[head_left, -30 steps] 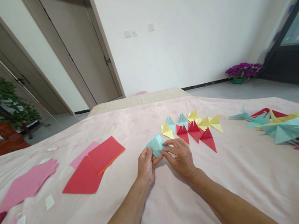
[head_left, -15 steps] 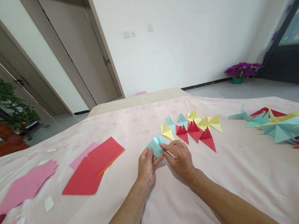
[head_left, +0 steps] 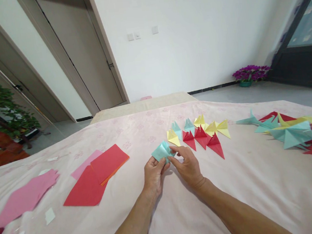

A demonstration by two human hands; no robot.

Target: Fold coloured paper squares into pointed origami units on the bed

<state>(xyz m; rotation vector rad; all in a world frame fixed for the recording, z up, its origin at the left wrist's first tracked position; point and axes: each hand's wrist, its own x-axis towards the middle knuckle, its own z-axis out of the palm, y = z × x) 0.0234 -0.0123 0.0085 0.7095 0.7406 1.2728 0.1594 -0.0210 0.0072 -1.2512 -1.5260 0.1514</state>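
Between my two hands is a light-blue folded paper (head_left: 159, 152), raised a little above the cloth. My left hand (head_left: 153, 173) pinches its lower left side, thumb on top. The fingers of my right hand (head_left: 187, 163) are closed on its right edge; some creases there are hidden behind them. Just beyond my hands stand several small folded paper pieces: red ones (head_left: 215, 146), yellow ones (head_left: 173, 137) and light-blue ones (head_left: 188, 125).
Red paper sheets (head_left: 85, 187) lie left of my hands, with pink sheets (head_left: 25, 193) farther left. A heap of folded paper cranes (head_left: 293, 134) covers the right side of the table. The pink patterned tablecloth (head_left: 258, 195) is wrinkled near me.
My left thumb has moved inward over the light-blue paper, and my right fingers have shifted at its right edge. The paper's folds look more spread. The view has shifted slightly.
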